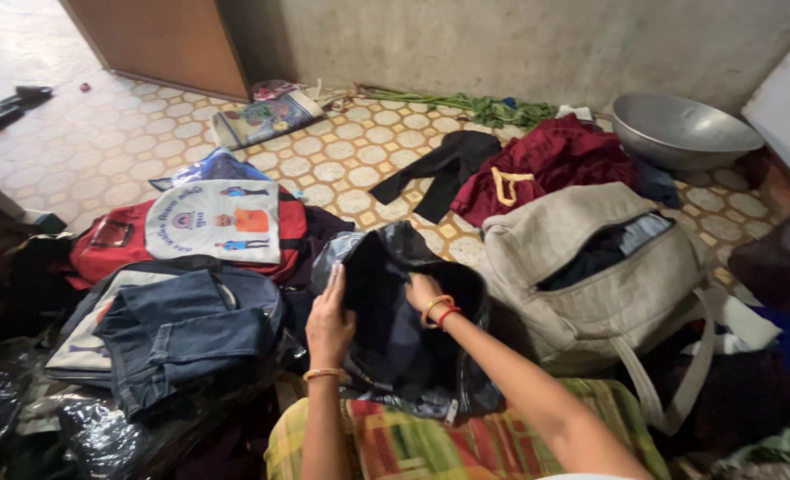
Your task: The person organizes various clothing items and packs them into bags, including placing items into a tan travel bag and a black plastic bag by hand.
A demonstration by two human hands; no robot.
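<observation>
Head view shows us a crowded tiled floor. Around the black bag (395, 338) we see a grey quilted bag (590, 276) just to its right, its zip open on dark cloth inside, and folded blue jeans (182, 333) on a backpack to its left. Behind those lies a red bag (111, 244) with a white printed cloth (217, 220) spread on it, marked with a round emblem and small coloured figures. Farther back we note a maroon garment (546, 160), a black garment (444, 169), green stalks (475, 105) along the wall and a metal basin (679, 129) in the corner. Crumpled clear plastic (93, 436) sits at the lower left.

Our left hand (328, 324) stands upright at the black bag's left rim, fingers together and pressed flat against the fabric, a gold bangle at the wrist. Our right hand (422, 293) reaches into the bag's mouth, wrist bent down; its fingers are hidden inside, so we cannot tell how they are set. Gold and red bangles ring that wrist. The black bag rests against our lap, on a striped green and orange cloth (493, 444).
</observation>
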